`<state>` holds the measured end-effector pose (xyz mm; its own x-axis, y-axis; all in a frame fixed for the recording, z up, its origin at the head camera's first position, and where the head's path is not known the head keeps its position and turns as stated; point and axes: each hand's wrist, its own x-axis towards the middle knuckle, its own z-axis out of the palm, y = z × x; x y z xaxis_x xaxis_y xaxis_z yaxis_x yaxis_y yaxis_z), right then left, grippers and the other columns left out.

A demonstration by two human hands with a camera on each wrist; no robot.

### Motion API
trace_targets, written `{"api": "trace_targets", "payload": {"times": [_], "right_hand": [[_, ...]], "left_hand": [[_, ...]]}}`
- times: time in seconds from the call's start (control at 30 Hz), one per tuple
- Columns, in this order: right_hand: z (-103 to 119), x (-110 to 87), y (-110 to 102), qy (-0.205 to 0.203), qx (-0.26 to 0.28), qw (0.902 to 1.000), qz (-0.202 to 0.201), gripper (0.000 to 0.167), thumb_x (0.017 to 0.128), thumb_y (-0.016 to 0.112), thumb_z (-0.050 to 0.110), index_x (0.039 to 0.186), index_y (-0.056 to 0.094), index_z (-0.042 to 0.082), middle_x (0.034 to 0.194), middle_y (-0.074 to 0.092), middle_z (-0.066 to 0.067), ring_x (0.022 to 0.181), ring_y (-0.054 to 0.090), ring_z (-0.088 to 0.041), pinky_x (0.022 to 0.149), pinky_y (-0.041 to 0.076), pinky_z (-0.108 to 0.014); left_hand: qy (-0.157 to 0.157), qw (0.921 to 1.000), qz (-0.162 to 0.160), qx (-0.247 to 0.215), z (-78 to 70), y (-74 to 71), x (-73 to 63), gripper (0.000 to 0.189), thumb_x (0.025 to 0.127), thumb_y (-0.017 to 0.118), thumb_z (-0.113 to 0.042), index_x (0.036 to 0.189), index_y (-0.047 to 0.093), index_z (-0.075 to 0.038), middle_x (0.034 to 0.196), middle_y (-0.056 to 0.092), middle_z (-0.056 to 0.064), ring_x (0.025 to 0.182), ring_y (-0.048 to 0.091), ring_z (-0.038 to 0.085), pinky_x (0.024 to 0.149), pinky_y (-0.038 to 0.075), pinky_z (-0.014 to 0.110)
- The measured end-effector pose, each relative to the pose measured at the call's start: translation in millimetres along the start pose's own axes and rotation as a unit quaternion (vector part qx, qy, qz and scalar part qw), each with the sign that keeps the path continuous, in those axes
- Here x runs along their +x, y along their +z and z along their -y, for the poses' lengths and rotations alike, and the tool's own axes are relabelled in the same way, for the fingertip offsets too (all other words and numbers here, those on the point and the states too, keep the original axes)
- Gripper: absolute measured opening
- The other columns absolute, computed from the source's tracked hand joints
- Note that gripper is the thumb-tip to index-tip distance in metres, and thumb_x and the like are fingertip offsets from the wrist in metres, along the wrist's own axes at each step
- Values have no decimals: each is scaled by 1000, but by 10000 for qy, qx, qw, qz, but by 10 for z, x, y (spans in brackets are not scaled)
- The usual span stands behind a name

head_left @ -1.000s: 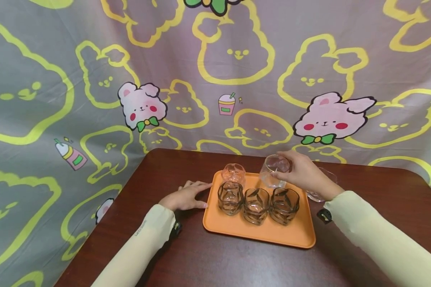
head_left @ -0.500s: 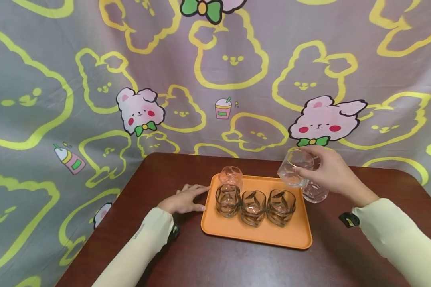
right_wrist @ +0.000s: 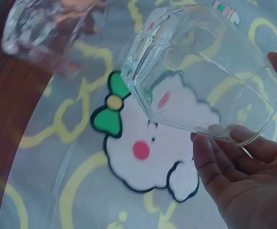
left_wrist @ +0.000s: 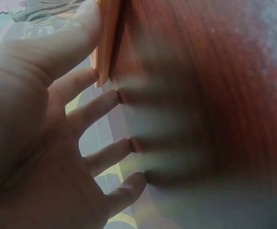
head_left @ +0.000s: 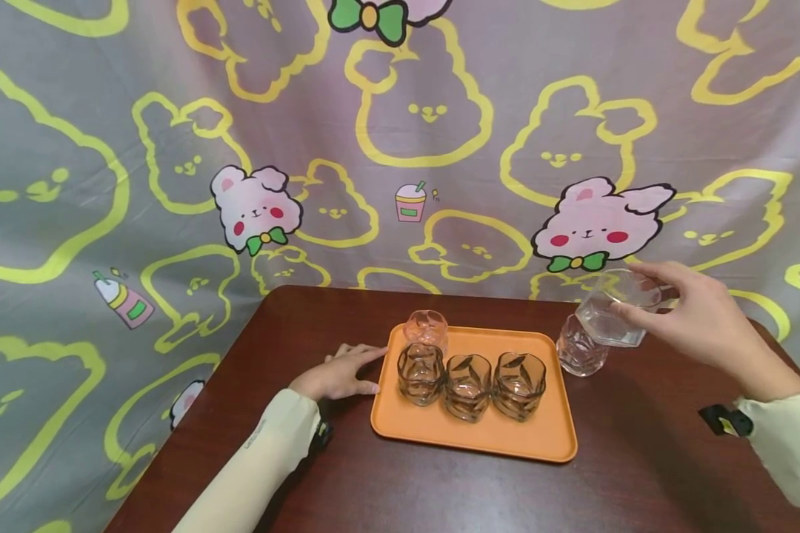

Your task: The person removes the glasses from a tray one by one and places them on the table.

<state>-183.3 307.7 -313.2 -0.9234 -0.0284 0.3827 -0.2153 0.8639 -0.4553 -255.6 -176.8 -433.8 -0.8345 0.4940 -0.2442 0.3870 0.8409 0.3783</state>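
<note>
My right hand (head_left: 700, 318) grips a clear faceted drinking glass (head_left: 612, 314) near its rim, tilted and raised above the table to the right of the tray. In the right wrist view, the fingers and thumb sit on either side of this glass (right_wrist: 196, 76). My left hand (head_left: 336, 374) touches the left edge of an orange tray (head_left: 473, 437), its fingers fairly straight and spread. On the tray stand three smoky dark glasses (head_left: 468, 385) in a row, with a pinkish clear glass (head_left: 427, 326) behind the leftmost one.
Another clear glass (head_left: 581, 355) stands on the table just off the tray's right edge, partly behind the held one. The dark red-brown table (head_left: 440, 496) meets a patterned cloth (head_left: 440, 185) at its back edge.
My right hand has carried the clear glass from over the tray's back right to beyond its right edge. The left hand stays at the tray's left edge.
</note>
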Motion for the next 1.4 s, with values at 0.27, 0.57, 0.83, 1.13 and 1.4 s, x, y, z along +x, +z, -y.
{"api": "trace_targets", "payload": {"times": [0.27,0.57,0.83,1.13,1.4], "right_hand": [[-350,-178,-68,2,-207,9980,-591,66,68,85,33,121,61,1,96,62,-14,70,44,10,58,34,-14],[-647,-358,23,128,-369,9984,-420,60,69,84,33,112,63,-4,90,63,-15,72,40,5,58,33,-20],[-773,-430,165,503,-414,9977,-181,68,69,82,43,115,61,-3,92,63,-14,68,49,-7,54,36,-22],[-862,-453,347,509,-568,9971,-63,73,69,82,43,117,58,-6,106,59,-25,83,56,-35,60,41,-42],[-957,-414,442,512,-541,9972,50,74,72,80,42,121,55,-8,117,54,-31,95,52,-43,68,41,-54]], "left_hand": [[1,10000,65,34,-2,13,4,73,85,69,-37,148,35,-24,147,35,5,133,25,37,98,19,67],[8,9999,71,81,19,-7,-14,73,85,70,-35,148,35,-22,147,35,6,132,25,37,97,19,67],[-72,9999,50,60,-1,-7,-4,73,85,69,-37,148,35,-25,147,35,5,133,23,37,98,18,68],[-46,9999,91,50,11,15,-27,73,85,69,-37,148,35,-24,147,34,5,133,24,36,97,19,67],[-56,10000,71,38,9,0,-24,74,85,69,-37,148,34,-25,148,34,4,134,24,36,98,19,67]]}}
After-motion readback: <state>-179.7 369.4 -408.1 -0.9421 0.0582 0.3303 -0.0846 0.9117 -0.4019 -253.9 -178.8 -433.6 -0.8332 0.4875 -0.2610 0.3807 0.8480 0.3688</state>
